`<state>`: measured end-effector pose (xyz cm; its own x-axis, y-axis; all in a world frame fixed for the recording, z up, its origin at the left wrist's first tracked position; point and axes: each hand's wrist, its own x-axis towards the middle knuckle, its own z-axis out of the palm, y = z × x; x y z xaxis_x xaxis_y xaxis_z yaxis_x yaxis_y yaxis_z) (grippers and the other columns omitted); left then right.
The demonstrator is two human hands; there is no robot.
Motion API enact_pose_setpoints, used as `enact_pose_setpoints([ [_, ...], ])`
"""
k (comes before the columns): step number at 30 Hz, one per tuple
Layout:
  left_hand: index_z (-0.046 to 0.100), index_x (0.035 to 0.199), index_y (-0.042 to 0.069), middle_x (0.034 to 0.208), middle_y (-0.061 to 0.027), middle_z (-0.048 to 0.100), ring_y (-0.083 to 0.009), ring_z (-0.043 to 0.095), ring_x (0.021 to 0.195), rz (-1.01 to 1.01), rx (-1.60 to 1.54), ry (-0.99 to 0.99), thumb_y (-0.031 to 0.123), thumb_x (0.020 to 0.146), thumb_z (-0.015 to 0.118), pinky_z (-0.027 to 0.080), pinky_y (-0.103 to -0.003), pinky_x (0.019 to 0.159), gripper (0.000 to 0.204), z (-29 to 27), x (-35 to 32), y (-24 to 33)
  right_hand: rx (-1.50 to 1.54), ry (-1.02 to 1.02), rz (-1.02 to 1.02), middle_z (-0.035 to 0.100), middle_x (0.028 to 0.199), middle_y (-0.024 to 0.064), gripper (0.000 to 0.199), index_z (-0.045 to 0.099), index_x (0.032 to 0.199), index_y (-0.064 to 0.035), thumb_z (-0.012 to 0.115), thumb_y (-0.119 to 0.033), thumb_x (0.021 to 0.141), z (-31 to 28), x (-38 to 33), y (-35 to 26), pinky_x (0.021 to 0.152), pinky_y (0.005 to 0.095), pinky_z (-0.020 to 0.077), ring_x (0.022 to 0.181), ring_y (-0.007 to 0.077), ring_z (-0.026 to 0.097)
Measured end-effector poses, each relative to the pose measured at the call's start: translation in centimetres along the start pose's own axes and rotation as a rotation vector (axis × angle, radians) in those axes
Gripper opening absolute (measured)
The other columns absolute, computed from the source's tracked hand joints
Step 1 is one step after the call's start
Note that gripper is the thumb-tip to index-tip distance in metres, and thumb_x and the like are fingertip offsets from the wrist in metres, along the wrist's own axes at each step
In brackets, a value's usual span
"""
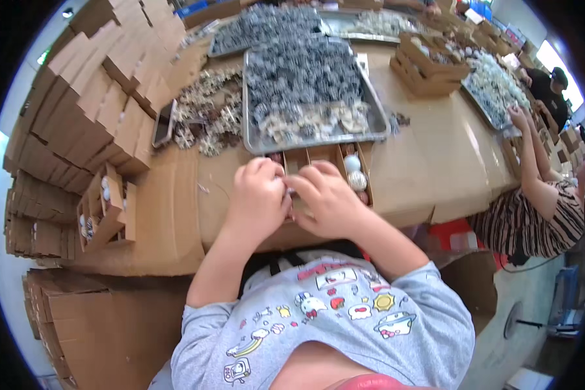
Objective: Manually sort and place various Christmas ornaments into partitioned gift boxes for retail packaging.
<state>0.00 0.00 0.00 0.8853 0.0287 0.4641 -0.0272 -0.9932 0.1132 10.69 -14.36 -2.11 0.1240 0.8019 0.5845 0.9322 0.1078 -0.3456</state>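
My left hand [260, 196] is closed, its fingers bunched over a divided cardboard box [332, 153] at the table's front edge. Close against it, my right hand [328, 203] has bent fingers meeting the left fingertips. Whatever small thing they pinch is mostly hidden. In the box's right-hand compartments lie a pale blue ball [352, 163] and a patterned white ball [357, 181], with darker balls beside them. Just beyond the box stands a metal tray [315, 145] heaped with grey striped ornaments [305, 71]; cream ornaments [315, 122] lie along its near end.
Left of the tray are wooden-looking snowflakes [209, 107] and a phone [165, 123]. Stacked cardboard boxes [88, 97] rise at the left, near a tilted divided box [107, 211]. More boxes [429, 65] stand back right. A co-worker in a striped top [530, 218] reaches toward another tray.
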Motion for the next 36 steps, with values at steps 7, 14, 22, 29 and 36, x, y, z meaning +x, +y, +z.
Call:
enact_pose_setpoints([
  [7,0.052,0.107,0.004,0.105,-0.0153,0.057,-0.0348,0.054,0.1,-0.287,-0.286,-0.032,0.016,0.073,0.069,0.043,-0.045,0.084,0.04,5.4,-3.8,2.1,0.097,-0.279,0.127,0.054,0.091,0.0115,0.02,0.06,0.087,-0.0024,0.062,-0.007,0.068,3.3,-4.0,4.0,0.102,0.0456,0.0328,0.09,0.0282,0.056],
  [14,0.041,0.125,0.003,0.13,-0.0208,0.04,-0.0409,0.04,0.119,-0.115,-0.407,0.085,0.012,0.072,0.071,0.035,-0.048,0.1,0.062,7.5,-6.1,2.7,-0.098,-0.536,0.06,0.059,0.093,0.0099,0.023,0.064,0.09,-0.0039,0.061,-0.018,0.072,3.4,-3.4,3.8,0.108,0.0499,0.0255,0.094,0.0232,0.058],
  [22,0.05,0.12,0.003,0.118,-0.0166,0.051,-0.0381,0.047,0.11,0.059,-0.361,-0.084,0.01,0.07,0.07,0.039,-0.046,0.095,0.055,6.9,-1.4,2.6,0.087,-0.598,0.089,0.065,0.082,0.0108,0.016,0.068,0.076,-0.0082,0.056,-0.018,0.072,0.3,-3.8,6.0,0.108,0.0519,0.0201,0.086,0.0264,0.062],
  [29,0.053,0.108,0.002,0.112,-0.0154,0.052,-0.036,0.049,0.104,0.112,-0.319,-0.065,0.009,0.072,0.067,0.04,-0.045,0.09,0.039,8.5,-1.1,3.5,0.129,-0.419,0.01,0.064,0.079,0.0051,0.011,0.068,0.07,-0.0063,0.06,-0.012,0.066,-1.3,-5.2,6.0,0.106,0.0608,0.0177,0.099,0.0238,0.055],
  [36,0.052,0.096,0.002,0.099,-0.0153,0.054,-0.0349,0.05,0.098,0.041,-0.24,-0.172,-0.001,0.077,0.054,0.039,-0.045,0.087,0.019,9.1,0.0,4.9,0.488,0.154,0.302,0.064,0.078,0.0076,0.005,0.065,0.072,-0.0046,0.06,-0.006,0.071,-2.1,-7.3,8.2,0.08,0.043,0.047,0.081,0.0252,0.06],
])
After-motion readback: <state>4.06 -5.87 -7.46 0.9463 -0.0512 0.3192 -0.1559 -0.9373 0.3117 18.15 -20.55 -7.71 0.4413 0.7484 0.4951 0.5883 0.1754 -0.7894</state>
